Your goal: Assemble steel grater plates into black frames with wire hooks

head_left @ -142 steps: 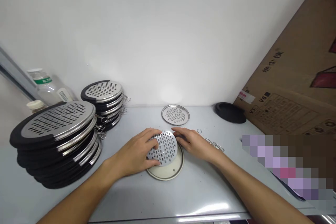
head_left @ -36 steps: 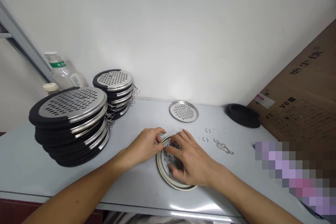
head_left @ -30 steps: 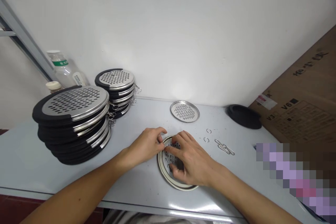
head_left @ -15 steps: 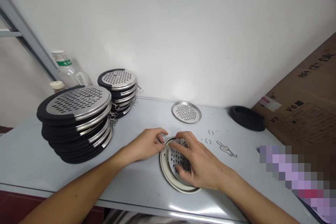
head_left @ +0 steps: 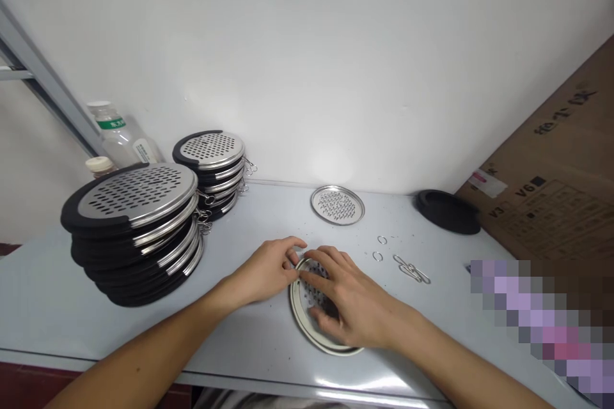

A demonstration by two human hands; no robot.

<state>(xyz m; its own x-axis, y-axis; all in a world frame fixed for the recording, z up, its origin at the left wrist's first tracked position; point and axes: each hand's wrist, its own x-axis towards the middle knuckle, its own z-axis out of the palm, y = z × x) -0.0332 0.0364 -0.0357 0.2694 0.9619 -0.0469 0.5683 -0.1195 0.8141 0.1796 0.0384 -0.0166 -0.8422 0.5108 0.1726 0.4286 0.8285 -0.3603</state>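
Note:
A round, cream-coloured plate with a raised rim (head_left: pixel 298 316) lies on the table before me. Inside it is a perforated metal grater disc (head_left: pixel 314 294), partly covered by my right hand (head_left: pixel 352 297). The fingers of that hand arch over the disc, fingertips at its far left and thumb nearer me, holding it against the plate. My left hand (head_left: pixel 268 268) rests at the plate's left rim. Its thumb touches the rim, while the forefinger reaches past it, apart from the thumb, with nothing visible between them.
Two stacks of black-edged grater plates (head_left: pixel 139 195) (head_left: pixel 211 148) stand left, near plastic bottles (head_left: pixel 118 134). Behind lies a loose grater disc (head_left: pixel 338 206). Wire rings (head_left: pixel 378 257) and bent wire hooks (head_left: pixel 411 270) lie right, before a black round piece (head_left: pixel 448 211) and a cardboard box (head_left: pixel 542 160).
My right hand has shifted slightly left and brought the grater disc further left, lower into the plate. My left hand stays at the rim. The whole view has shifted a little.

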